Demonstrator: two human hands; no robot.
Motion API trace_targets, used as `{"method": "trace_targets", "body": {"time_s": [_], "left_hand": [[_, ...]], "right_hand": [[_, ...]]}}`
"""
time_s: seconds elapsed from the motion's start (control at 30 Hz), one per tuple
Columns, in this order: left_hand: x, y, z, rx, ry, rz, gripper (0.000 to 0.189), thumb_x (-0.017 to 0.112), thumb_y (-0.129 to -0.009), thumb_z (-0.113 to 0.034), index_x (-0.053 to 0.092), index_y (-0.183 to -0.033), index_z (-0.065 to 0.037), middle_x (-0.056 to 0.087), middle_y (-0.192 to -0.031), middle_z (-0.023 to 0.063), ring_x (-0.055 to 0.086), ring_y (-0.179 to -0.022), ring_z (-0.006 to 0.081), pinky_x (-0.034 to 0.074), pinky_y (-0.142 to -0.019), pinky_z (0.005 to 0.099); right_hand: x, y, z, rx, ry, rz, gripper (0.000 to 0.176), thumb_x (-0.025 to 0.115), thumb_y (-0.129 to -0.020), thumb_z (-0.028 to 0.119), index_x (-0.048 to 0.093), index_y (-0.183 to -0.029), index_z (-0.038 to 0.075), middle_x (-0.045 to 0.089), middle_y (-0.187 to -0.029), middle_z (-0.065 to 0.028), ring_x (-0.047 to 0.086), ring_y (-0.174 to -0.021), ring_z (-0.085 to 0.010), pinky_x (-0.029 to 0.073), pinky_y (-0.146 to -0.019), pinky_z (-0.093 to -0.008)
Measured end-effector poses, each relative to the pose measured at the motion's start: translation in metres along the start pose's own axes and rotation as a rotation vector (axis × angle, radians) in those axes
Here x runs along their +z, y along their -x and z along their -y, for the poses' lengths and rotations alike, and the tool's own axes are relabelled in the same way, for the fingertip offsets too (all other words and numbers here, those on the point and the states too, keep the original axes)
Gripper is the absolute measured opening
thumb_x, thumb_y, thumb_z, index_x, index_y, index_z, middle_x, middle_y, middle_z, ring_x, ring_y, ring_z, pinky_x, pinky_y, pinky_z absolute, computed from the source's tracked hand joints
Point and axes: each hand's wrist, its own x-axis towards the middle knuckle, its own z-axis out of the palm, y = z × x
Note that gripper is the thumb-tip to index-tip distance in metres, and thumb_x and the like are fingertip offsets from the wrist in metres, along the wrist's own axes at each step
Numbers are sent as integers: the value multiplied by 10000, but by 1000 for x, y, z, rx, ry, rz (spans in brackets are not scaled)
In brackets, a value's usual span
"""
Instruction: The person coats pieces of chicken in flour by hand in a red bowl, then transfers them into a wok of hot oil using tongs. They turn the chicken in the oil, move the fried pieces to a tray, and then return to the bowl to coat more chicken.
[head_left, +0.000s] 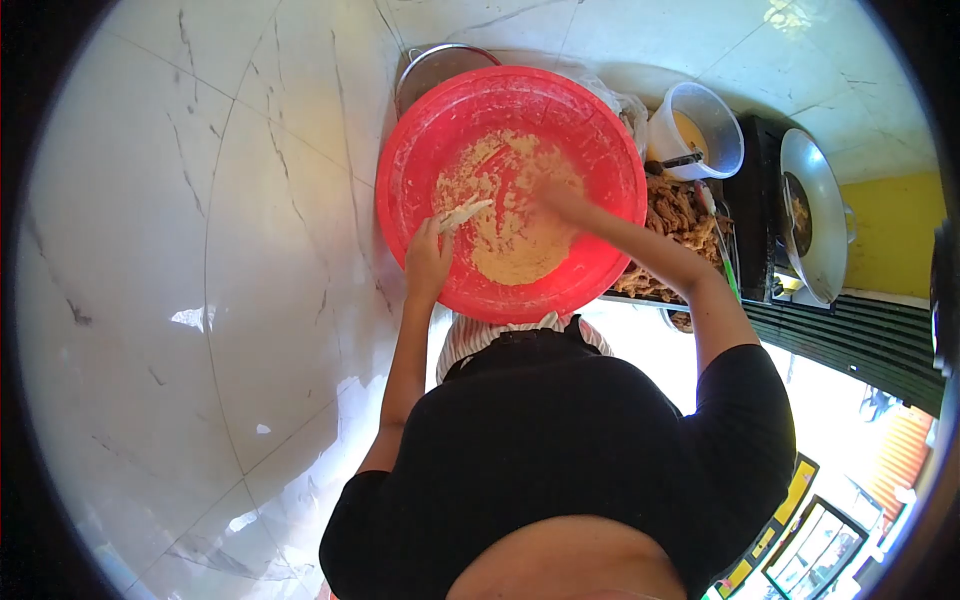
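A wide red basin (400, 165) holds a layer of pale yellow flour (520, 262), partly clumped and spread over its bottom. At the basin's left side, my left hand (430, 252) pinches a flour-coated strip (466, 213). What lies under the coating cannot be made out. My right hand (556, 196) is over the flour on the basin's right half, smeared by motion, so its fingers do not show clearly.
Right of the basin, a tray of brown fried pieces (672, 215) stands with tongs (722, 240). Behind it is a translucent tub (725, 140) with yellowish liquid. Farther right, a metal wok (825, 255) sits on a black stove (752, 190). A metal-rimmed sieve (430, 68) is behind the basin.
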Motion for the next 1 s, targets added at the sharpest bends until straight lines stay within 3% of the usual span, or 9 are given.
{"method": "trace_targets", "body": {"time_s": [0.07,0.33,0.43,0.5,0.57,0.67,0.8,1.0], "left_hand": [[-1,0,0,-3,15,11,246,446,-831,-147,492,-1007,18,530,-955,175,515,-895,323,407,-763,368],[1,0,5,19,11,-64,260,440,-832,-152,492,-1020,19,533,-952,176,509,-901,326,396,-781,372],[1,1,6,11,22,-98,261,441,-833,-156,494,-1020,18,533,-948,174,511,-898,323,395,-782,370],[-1,2,5,14,14,-121,260,442,-833,-158,496,-1018,17,533,-945,174,513,-893,321,397,-779,369],[-3,2,0,-9,49,-146,260,442,-836,-162,499,-1014,18,534,-940,170,517,-882,317,401,-773,365],[-2,2,1,-8,51,-158,260,443,-838,-168,502,-1011,17,535,-937,165,520,-878,313,406,-763,361],[-1,2,4,-14,26,-153,262,444,-839,-172,500,-1012,17,535,-938,163,520,-882,310,408,-759,358],[1,3,7,-23,48,-161,269,455,-836,-178,495,-1021,13,534,-939,166,520,-885,311,408,-755,364]], "right_hand": [[-1,-18,-32,-17,71,-107,133,522,-705,60,569,-829,60,562,-885,-136,534,-845,-303,438,-681,-382],[29,-20,-71,-113,1216,-6,122,537,-688,53,575,-803,33,572,-824,-146,553,-808,-301,452,-654,-387],[61,16,-42,-123,1121,53,120,517,-696,59,570,-790,8,569,-819,-168,563,-788,-304,459,-670,-383],[62,52,39,-89,960,144,161,508,-679,23,557,-827,-14,555,-845,-196,555,-805,-330,458,-677,-402],[103,43,4,-129,659,78,183,495,-684,32,538,-848,-35,547,-870,-217,545,-817,-354,453,-686,-414],[126,39,26,-225,511,-16,143,460,-712,84,530,-773,-25,551,-773,-219,540,-759,-366,434,-646,-405],[141,35,52,-309,391,29,155,474,-712,104,528,-766,-32,554,-762,-229,548,-752,-367,430,-654,-411],[140,46,102,-56,171,110,247,511,-774,216,558,-781,-27,565,-711,-220,562,-694,-336,426,-612,-386]]}}
